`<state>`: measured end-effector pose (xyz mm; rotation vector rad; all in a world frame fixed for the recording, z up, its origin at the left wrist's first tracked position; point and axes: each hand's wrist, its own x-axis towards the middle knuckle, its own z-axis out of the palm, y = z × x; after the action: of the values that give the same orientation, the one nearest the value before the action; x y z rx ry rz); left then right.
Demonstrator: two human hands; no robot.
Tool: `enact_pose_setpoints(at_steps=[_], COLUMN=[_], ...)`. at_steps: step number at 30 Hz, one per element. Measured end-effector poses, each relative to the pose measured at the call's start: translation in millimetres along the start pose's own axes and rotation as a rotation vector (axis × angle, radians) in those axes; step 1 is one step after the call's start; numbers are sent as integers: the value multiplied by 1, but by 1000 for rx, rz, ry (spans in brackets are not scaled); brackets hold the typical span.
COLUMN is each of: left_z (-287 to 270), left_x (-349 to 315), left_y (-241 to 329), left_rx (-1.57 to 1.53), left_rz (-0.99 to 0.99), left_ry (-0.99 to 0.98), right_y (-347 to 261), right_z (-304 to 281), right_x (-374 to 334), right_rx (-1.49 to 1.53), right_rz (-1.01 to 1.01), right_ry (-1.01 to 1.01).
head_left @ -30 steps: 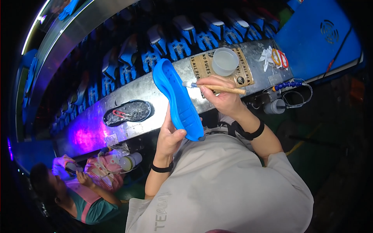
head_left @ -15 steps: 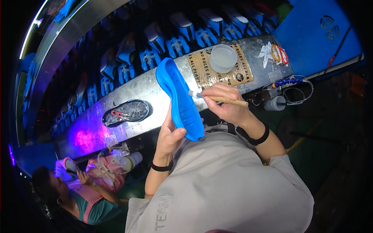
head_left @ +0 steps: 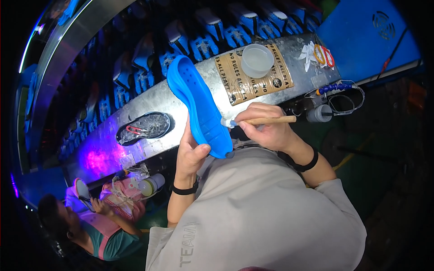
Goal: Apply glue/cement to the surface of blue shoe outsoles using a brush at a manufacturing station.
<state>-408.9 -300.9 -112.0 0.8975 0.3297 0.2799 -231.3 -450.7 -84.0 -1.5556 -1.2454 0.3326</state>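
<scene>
Right in the middle of the action: 1 blue shoe sole (head_left: 199,104), up off the metal bench (head_left: 149,100). Slants above the near edge, hollow face up, with small holes at the far end. Gripped near the lower end by the left hand (head_left: 192,151), thumb along the side. And across to the right hand (head_left: 266,126), closed around the wooden handle of a brush (head_left: 278,120), pinched close to the bristles. Puts the pale tip right at the sole's right edge, touching or just beside, too close to call! On the 2 wrists, black bands (head_left: 312,160).

Left of the sole, flat on the bench: a dark oblong piece (head_left: 156,122), with a red clip (head_left: 133,130) on top. To the right, a clear tub (head_left: 264,73) of cloudy liquid on a brown printed mat (head_left: 246,86). Farther right, crumpled white paper (head_left: 308,56) beside scissors (head_left: 332,62) with orange and red loops. Below the bench edge, a blue hose (head_left: 334,87) near a whitish cup (head_left: 318,113). Along the far side, a row of blue shoes (head_left: 210,25). Lower left, 1 co-worker (head_left: 110,244) in a teal top, holding a pale-faced shoe piece (head_left: 82,189).
</scene>
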Motion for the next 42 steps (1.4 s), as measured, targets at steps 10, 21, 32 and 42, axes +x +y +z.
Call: enact_pose_setpoints(at_steps=[10, 21, 32, 42], left_z=[2, 12, 7, -3], left_x=[-2, 0, -1, 5], left_y=[3, 7, 10, 11], left_rx=[70, 95, 148, 14], left_rz=[53, 87, 147, 144], left_ry=[20, -22, 12, -43], right_y=[-15, -3, -14, -6], right_z=[-5, -3, -7, -21], right_x=[-10, 5, -8, -18], right_rx=[81, 161, 36, 437], right_rz=[114, 24, -63, 148], right_ry=[-50, 114, 13, 315])
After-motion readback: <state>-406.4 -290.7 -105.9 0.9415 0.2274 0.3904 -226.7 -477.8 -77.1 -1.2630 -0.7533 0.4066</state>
